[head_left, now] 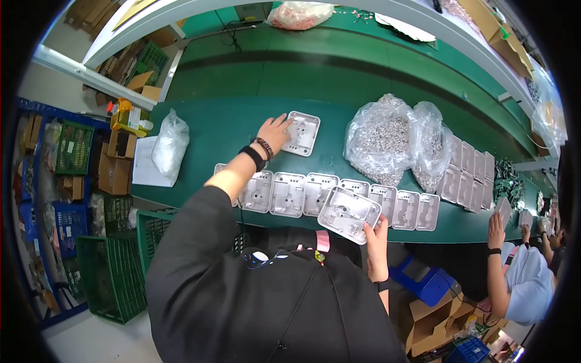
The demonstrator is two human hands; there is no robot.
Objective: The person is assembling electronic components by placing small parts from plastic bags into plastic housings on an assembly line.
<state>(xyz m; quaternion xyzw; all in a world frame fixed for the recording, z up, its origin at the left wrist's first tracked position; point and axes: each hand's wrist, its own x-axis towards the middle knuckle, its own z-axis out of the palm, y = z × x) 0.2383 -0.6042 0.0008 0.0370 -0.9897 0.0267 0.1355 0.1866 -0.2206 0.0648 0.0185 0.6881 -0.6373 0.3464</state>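
black clothing below; fingertips partly hidden, my right hand pinches an upward-facing tray, long axis down-right; left hand spread.

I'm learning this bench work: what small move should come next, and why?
Probably set the held tray down flat near the far tray: the right hand grips it askew, hiding part of the row of trays, while the left hand is at the far tray, with green tabletop beside it.

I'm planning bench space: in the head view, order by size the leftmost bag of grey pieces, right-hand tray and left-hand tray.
1. Leftmost bag of grey pieces
2. Right-hand tray (nearness to the camera may enlarge it)
3. Left-hand tray
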